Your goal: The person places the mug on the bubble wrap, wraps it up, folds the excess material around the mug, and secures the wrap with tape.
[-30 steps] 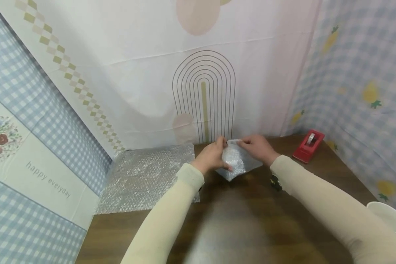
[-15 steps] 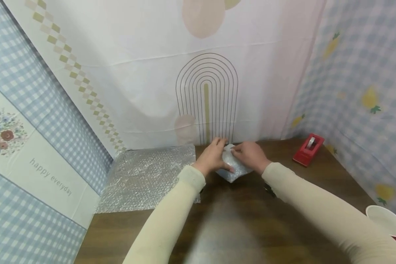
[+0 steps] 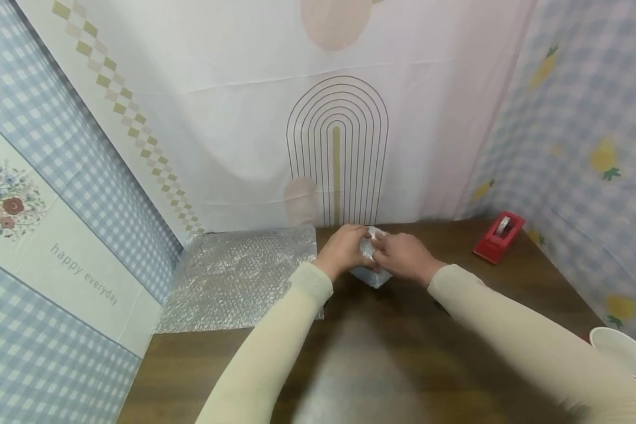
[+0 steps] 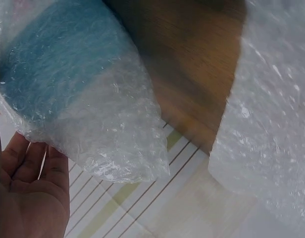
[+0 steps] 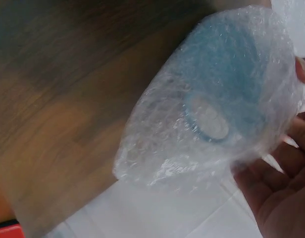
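Bubble-wrapped bundle [image 5: 217, 79] held in both hands, far side of table

Count: one bundle, one loose bubble wrap sheet [image 3: 238, 280], one red tape dispenser [image 3: 500, 237], one white round container [image 3: 621, 351], two hands, two cream sleeves [image 3: 281, 347]. One wooden table [image 3: 371, 377], patterned cloth [image 3: 222, 141] behind it.

Left hand [image 3: 344, 252]: fingers bent round the bundle's left side, thumb on the near side, other fingers at the far side; gap between thumb and fingers is about the bundle's width. Grasping it.

Right hand [image 3: 405, 257]: fingers curled in at the bundle's top and right side, thumb and fingertips pinching the wrap, near the left fingertips. Exact fingertip contact partly hidden.

Bundle sits between the hands, just right of the sheet, near the cloth. Blue shows through the wrap in both wrist views, with one pale oval, blue-rimmed, in the right wrist view. Item inside: can't tell.

Dispenser near the back right, apart from the hands. Container at the right edge, beside the right sleeve, partly covered by it.
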Tool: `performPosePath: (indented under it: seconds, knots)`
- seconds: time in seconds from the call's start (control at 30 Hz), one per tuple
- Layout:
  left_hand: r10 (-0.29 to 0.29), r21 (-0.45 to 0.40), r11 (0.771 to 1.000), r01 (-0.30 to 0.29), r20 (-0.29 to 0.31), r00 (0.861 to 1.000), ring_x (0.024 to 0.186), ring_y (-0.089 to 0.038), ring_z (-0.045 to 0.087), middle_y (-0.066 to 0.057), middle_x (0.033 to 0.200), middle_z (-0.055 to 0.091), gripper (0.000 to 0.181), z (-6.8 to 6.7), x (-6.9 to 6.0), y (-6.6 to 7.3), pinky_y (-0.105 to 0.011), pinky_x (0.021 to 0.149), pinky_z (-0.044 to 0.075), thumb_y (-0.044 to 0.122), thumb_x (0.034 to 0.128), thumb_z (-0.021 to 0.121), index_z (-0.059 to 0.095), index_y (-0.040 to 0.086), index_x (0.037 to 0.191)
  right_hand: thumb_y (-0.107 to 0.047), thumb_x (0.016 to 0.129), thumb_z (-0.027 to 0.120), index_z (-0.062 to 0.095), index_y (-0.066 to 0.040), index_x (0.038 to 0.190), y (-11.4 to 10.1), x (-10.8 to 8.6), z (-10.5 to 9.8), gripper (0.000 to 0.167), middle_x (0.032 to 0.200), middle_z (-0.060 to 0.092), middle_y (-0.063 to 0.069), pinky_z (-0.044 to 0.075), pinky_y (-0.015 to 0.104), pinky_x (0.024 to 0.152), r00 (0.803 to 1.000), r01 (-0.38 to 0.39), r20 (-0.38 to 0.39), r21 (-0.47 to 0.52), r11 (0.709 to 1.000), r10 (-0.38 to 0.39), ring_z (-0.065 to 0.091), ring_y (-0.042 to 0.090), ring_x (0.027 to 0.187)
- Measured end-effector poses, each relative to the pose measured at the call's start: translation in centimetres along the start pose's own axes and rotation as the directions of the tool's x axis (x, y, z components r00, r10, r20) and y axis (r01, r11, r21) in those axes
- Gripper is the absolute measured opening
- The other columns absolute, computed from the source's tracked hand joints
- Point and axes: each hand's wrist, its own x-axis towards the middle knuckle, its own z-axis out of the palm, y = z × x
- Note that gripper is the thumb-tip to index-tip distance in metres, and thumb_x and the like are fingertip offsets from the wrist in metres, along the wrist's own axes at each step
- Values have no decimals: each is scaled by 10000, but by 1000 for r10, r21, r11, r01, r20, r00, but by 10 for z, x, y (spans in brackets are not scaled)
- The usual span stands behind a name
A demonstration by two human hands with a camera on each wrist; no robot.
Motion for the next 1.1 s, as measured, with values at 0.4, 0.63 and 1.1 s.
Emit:
performPosePath:
  seconds: [0.4,0.63,1.1]
  knots:
    - [25,165,986,-16,-55,998,1121,-240,739,-35,1110,805,696,9,-4,9,-351,1003,647,645,761,1000,759,89,1103,-288,1071,791,804,70,1270,0,1,-23,410,1291,829,260,650,576,1014,980,-195,0,190,962,198,803,419,1143]
    - [48,138,989,-57,69,996,1287,-282,725,-101,1334,787,755,-5,-3,4,-360,1160,604,558,776,1029,789,67,1297,-265,951,929,770,112,1331,-5,3,-24,558,1354,795,276,622,592,1132,988,-155,44,108,982,151,766,483,1281]
    - [-43,-54,997,48,84,996,1384,-314,697,-130,1468,736,347,-17,3,1,-442,1213,580,409,1131,714,849,99,1206,-177,936,925,819,84,1249,8,7,-26,420,1343,785,305,624,611,1114,995,35,89,43,998,-39,749,495,1264]
